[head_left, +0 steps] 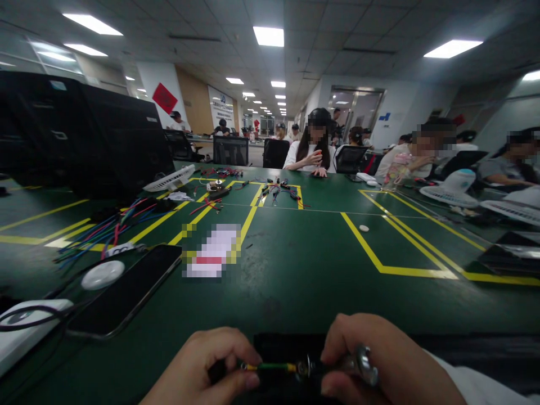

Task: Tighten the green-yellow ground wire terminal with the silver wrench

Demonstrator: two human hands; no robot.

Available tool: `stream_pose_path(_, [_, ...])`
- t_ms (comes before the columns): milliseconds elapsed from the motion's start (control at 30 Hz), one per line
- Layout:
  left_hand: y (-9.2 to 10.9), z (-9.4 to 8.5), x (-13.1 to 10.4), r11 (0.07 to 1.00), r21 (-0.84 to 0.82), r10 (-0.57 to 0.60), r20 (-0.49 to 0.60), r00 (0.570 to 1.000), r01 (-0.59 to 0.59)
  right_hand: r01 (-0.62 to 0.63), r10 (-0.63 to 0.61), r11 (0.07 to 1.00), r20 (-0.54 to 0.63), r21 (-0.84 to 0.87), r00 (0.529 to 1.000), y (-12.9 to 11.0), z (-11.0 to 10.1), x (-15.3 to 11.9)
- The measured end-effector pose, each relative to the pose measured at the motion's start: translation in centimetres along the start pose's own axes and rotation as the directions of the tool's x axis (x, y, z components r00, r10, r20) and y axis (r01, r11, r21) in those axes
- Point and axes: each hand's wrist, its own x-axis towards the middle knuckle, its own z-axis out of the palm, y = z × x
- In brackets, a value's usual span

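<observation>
On the green bench (pixel 295 270), a dark phone (pixel 126 292) lies left of the hands. The left hand (pixel 206 368) pinches a green wire (pixel 272 367) by one end. The right hand (pixel 379 365) is closed around a metal tool (pixel 363 363), whose tip meets the wire's other end between the two grips.

Cut-offs and blurs, bench view
Left hand (pixel 206 365) and right hand (pixel 379 365) ran off the bottom edge; wrists unseen. The green wire (pixel 272 367) vanished into both grips, ends hidden. The metal tool (pixel 365 363) was mostly covered by fingers, type unclear. A card (pixel 213 250) on the tabletop (pixel 304 270) was pixelated, unreadable. White device (pixel 21 337) cropped at left.
</observation>
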Motion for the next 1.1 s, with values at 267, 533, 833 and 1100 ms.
stream_pose_path(267, [0.0, 0.2, 0.0, 0.999, -0.046, -0.015, 0.017, 1.0, 0.016, 0.045, -0.038, 0.993, 0.059, -0.113, 0.998, -0.3, 0.8, 0.5])
stream_pose_path(533, [0.2, -0.1, 0.1, 0.979, -0.162, -0.126, 0.018, 0.992, 0.127, 0.098, -0.081, 0.993, 0.235, -0.063, 0.969, 0.7, 0.5, 1.4])
stream_pose_path(833, [0.0, 0.2, 0.1, 0.963, -0.19, -0.185, 0.043, 0.982, 0.19, 0.182, -0.179, 0.983, 0.379, 0.028, 0.908, 0.7, -1.8, 2.3])
stream_pose_path(1100, [-0.1, 0.3, -0.1, 0.978, -0.141, -0.156, -0.003, 0.988, 0.154, 0.021, -0.014, 0.999, 0.24, -0.027, 0.971, -0.4, -1.4, 3.4])
